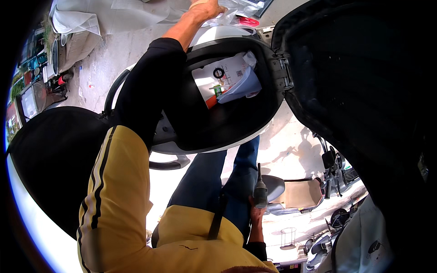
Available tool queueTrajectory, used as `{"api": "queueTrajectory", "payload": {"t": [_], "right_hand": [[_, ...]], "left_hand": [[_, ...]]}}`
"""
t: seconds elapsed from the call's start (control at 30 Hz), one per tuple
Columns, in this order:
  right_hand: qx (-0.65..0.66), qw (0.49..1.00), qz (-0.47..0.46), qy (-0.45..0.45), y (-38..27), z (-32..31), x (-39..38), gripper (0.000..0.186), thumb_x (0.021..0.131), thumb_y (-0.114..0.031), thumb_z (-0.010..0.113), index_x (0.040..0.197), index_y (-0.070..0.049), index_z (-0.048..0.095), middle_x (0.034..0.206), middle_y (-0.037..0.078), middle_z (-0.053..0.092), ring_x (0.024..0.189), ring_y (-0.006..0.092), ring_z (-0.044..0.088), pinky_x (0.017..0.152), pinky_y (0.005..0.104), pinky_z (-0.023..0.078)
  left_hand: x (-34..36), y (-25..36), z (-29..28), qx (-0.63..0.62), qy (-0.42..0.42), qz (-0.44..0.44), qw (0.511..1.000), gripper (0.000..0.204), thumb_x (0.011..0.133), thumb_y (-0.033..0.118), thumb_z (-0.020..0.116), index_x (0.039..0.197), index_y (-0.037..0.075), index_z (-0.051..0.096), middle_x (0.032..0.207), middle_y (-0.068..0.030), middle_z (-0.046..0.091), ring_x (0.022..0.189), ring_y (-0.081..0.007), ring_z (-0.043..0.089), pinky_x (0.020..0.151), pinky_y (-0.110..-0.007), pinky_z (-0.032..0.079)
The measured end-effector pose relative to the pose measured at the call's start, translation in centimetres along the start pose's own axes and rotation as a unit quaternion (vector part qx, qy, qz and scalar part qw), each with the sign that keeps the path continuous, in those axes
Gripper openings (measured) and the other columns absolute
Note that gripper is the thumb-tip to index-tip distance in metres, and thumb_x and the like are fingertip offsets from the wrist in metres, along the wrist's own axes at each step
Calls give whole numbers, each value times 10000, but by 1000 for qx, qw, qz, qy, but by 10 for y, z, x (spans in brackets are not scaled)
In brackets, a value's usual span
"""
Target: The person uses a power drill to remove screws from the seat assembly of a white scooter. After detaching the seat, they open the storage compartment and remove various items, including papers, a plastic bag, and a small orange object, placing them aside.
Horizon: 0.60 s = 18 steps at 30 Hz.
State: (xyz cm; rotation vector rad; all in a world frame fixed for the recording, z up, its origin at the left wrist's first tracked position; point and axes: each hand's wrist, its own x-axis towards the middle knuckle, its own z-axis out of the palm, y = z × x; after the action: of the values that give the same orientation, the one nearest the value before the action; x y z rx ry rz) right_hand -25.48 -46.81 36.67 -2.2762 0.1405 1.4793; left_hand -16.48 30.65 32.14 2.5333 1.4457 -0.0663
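My left arm reaches across an open under-seat storage compartment of a white scooter. My left hand is at the top edge, partly cut off, beside crumpled clear plastic and a red item. Whether its fingers grip anything is hidden. Low beside my leg, my right hand is closed round a dark grey tool with a long thin tip pointing up. Inside the compartment lie a printed sheet, a black ring and a bluish folded sheet.
The raised dark seat fills the right side, joined by a metal hinge. Another scooter stands behind my right hand. A wire basket frame is on the floor. White sheeting lies at the upper left.
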Motion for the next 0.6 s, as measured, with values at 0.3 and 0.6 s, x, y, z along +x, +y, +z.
{"api": "queueTrajectory", "payload": {"t": [0.3,0.6], "right_hand": [[-34,992,-121,28,-25,-7,3,318,880,-236,818,1085,-14,719,950,177,752,837,344,696,794,454,521],[-48,987,-147,-44,-40,-38,15,535,866,-185,826,1329,-15,619,1192,116,686,1032,268,623,929,382,492]], "left_hand": [[-190,78,-17,-6,-204,153,967,487,854,372,808,1137,1,668,982,-191,712,921,-327,721,817,-411,583],[-275,58,109,41,-343,215,913,414,961,96,598,1365,24,544,968,-213,727,958,-323,742,801,-381,587]]}}
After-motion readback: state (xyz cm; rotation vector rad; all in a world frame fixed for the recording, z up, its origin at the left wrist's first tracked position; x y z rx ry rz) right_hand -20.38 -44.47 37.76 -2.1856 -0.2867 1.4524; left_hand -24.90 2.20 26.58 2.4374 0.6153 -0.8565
